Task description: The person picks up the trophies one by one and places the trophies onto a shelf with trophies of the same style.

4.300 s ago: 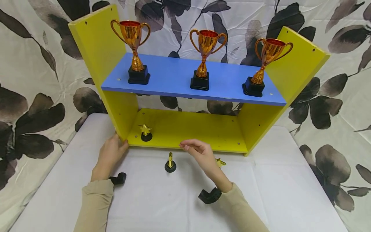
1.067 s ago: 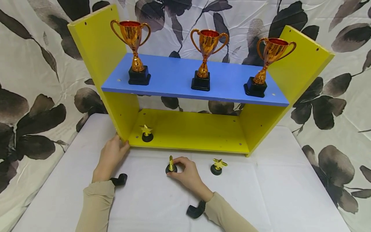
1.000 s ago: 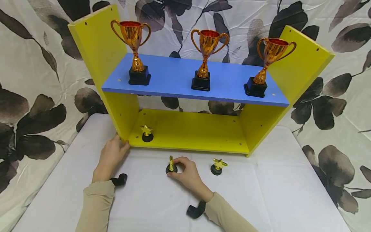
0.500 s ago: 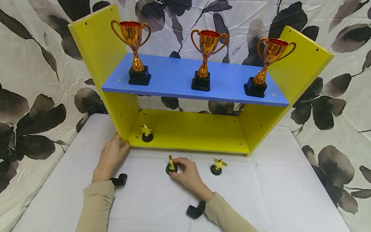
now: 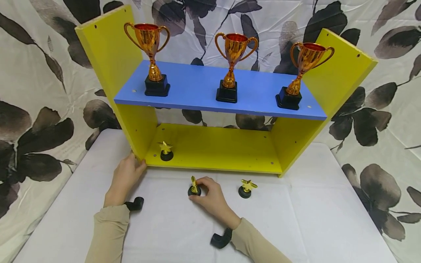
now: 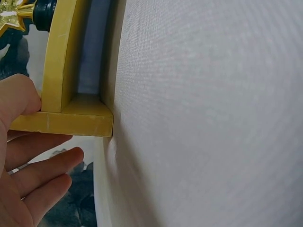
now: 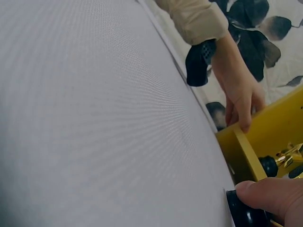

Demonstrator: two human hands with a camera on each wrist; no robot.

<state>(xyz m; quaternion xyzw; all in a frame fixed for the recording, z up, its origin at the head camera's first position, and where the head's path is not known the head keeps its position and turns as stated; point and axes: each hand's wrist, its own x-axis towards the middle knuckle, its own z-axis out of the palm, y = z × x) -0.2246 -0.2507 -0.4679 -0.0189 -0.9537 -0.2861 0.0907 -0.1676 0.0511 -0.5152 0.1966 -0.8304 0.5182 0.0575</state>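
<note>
My right hand [image 5: 212, 199] pinches the black round base of a small gold star trophy [image 5: 194, 189] between thumb and fingers. This trophy stands on the white cloth before the shelf, its star nearly edge-on in the head view. In the right wrist view the thumb presses the black base [image 7: 246, 208]. My left hand [image 5: 124, 179] grips the lower front corner of the yellow and blue shelf [image 5: 213, 149]. In the left wrist view its thumb lies on one face of the yellow side panel [image 6: 61, 124], with the fingers on the other.
Another star trophy [image 5: 245, 188] stands on the cloth to the right, and a third [image 5: 166, 151] on the lower yellow board at left. Three two-handled gold cups [image 5: 156, 86] [image 5: 227, 91] [image 5: 288, 98] line the blue board. A floral curtain [image 5: 371, 146] hangs behind.
My right hand has come down and left from before the shelf's lower board and taken hold of the middle star trophy, uncovering the right one. My left hand stays on the shelf.
</note>
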